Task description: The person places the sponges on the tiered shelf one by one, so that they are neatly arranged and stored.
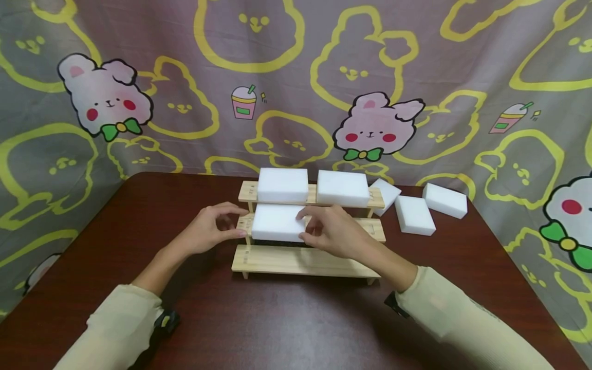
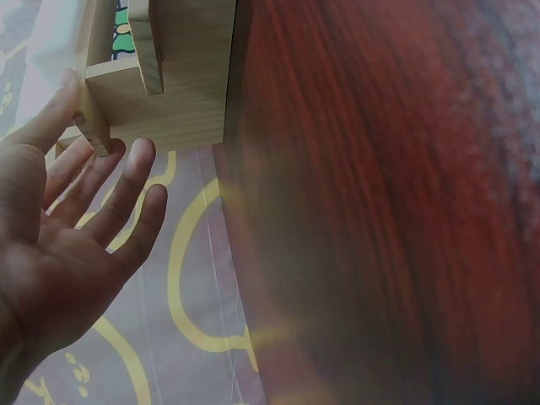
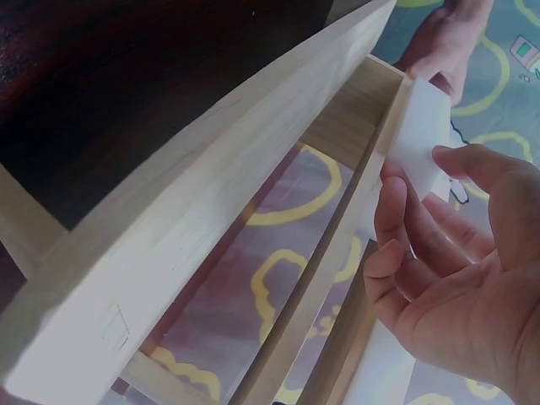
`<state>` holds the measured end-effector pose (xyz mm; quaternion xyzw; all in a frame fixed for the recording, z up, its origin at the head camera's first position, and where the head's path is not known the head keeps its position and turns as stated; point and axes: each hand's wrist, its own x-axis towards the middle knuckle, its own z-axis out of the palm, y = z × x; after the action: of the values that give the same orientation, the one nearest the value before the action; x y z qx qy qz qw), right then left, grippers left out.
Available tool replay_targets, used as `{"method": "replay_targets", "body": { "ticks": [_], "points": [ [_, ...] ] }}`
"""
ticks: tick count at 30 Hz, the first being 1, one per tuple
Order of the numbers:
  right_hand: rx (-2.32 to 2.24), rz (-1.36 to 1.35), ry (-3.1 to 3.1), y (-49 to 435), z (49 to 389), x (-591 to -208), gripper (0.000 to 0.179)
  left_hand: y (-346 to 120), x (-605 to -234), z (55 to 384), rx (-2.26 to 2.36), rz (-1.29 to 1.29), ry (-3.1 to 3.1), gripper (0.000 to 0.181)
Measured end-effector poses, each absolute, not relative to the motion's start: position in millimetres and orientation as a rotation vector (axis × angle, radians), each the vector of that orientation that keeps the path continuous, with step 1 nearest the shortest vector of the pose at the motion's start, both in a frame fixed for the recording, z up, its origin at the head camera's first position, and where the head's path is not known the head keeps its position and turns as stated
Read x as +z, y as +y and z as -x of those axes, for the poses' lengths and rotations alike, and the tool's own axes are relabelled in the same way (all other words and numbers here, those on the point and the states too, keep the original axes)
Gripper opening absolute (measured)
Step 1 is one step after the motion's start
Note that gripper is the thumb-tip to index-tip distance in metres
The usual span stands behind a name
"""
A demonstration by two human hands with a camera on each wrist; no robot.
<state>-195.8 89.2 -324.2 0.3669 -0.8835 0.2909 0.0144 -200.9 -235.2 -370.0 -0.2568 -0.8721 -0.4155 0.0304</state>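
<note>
A three-tier wooden display rack [image 1: 305, 261] stands on the table. On the left part of its middle tier lies a white foam block [image 1: 277, 223]. My right hand [image 1: 334, 231] pinches this block at its right end, thumb at the front and index finger behind; in the right wrist view the other fingers curl beside the white block [image 3: 419, 139]. My left hand [image 1: 206, 230] grips the left end of the middle board, with the thumb at its front corner and a finger at the rear. The left wrist view shows the remaining fingers loosely spread beside the board's end [image 2: 93, 122].
Two more white blocks, one left [image 1: 282, 185] and one right [image 1: 343, 187], sit on the top tier. Right of the rack, three loose blocks lie on the dark red table [image 1: 222, 318], one partly hidden behind the rack. A patterned curtain [image 1: 296, 77] hangs behind.
</note>
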Motion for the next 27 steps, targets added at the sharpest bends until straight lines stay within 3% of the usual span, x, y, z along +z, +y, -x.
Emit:
{"method": "replay_targets", "body": {
  "ticks": [18,27],
  "points": [
    [0.997,-1.203,-2.723,93.6,197.7,-322.4,0.027,-235.6,-369.0,200.6,-1.301,0.782,-2.699,0.04],
    [1.035,-1.123,-2.749,126.3,191.6,-312.5,0.033,-235.2,-368.8,200.4,-1.308,0.782,-2.698,0.04]
  ]
}}
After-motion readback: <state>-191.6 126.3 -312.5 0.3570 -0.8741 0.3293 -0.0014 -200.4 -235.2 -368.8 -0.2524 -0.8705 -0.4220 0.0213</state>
